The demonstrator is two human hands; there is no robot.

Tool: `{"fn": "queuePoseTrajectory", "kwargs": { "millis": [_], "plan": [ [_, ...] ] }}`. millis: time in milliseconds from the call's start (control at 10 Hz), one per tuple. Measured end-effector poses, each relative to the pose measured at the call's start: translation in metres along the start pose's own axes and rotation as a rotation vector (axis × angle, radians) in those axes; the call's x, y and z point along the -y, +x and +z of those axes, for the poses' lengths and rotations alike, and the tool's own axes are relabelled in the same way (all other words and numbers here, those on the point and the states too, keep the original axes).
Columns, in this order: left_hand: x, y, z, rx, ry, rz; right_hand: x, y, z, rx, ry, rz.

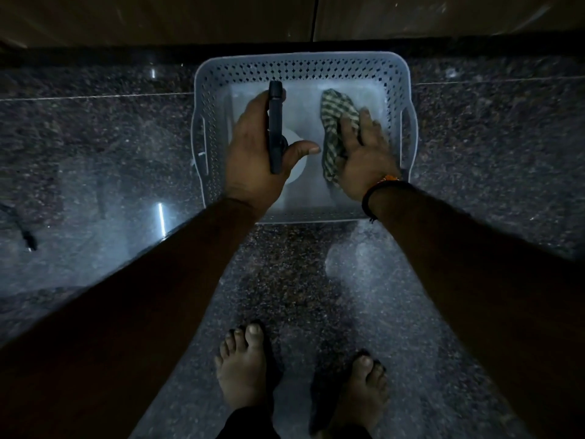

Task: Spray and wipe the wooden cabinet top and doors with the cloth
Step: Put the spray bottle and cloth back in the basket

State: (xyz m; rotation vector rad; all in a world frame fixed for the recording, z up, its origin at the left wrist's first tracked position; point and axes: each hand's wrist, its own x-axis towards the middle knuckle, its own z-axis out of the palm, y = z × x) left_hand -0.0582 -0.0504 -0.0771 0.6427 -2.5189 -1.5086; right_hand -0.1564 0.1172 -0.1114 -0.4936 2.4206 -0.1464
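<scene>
Over the basket (202, 99) on the floor, my left hand (253, 150) grips the spray bottle (275, 122); my right hand (364, 153) clutches the checked cloth (332, 122).

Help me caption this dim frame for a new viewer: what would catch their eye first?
The pale perforated plastic basket on the dark speckled stone floor, top centre, stands out most. Over it, the left hand grips a spray bottle with a dark trigger head, and the right hand closes on a checked cloth. Two bare feet stand at the bottom.
</scene>
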Motion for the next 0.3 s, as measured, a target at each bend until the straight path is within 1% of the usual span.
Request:
{"fn": "queuePoseTrajectory", "kwargs": {
  "millis": [100, 200, 300],
  "plan": [
    [-0.005, 0.0, -0.004, 0.033, 0.016, -0.003, 0.002, -0.004, -0.006, 0.012, 0.017, 0.01],
    [-0.009, -0.001, -0.015, 0.09, 0.071, 0.043, 0.003, -0.012, -0.011, -0.034, 0.006, -0.014],
    [-0.017, -0.007, -0.028, 0.134, 0.163, 0.138, 0.006, -0.028, -0.02, -0.148, -0.011, -0.066]
  ]
}}
